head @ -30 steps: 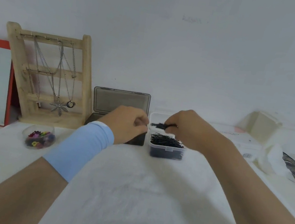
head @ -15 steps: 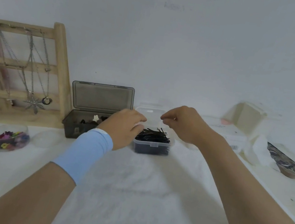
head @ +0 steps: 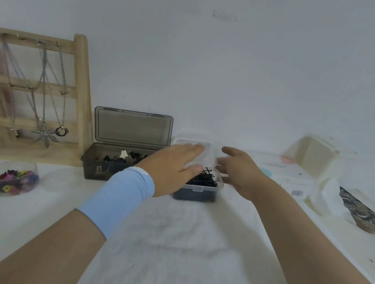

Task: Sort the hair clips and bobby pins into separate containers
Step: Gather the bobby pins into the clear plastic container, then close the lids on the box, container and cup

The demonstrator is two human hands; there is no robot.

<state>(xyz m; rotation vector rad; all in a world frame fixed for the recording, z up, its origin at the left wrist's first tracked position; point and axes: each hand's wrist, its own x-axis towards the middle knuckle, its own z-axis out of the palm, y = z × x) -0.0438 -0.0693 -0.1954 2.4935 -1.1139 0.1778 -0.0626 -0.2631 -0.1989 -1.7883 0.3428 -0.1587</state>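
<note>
Nothing legible. A white carton, just right of the clear box of bobby pins, bears a barcode and a faint line of print, both too blurred to read.

**A dressing corner at home**

My table, spread with a white cloth, stands against a plain wall. A wooden stand hung with necklaces, a grey box of hair clips and a crumpled tissue all speak of a home.
</note>
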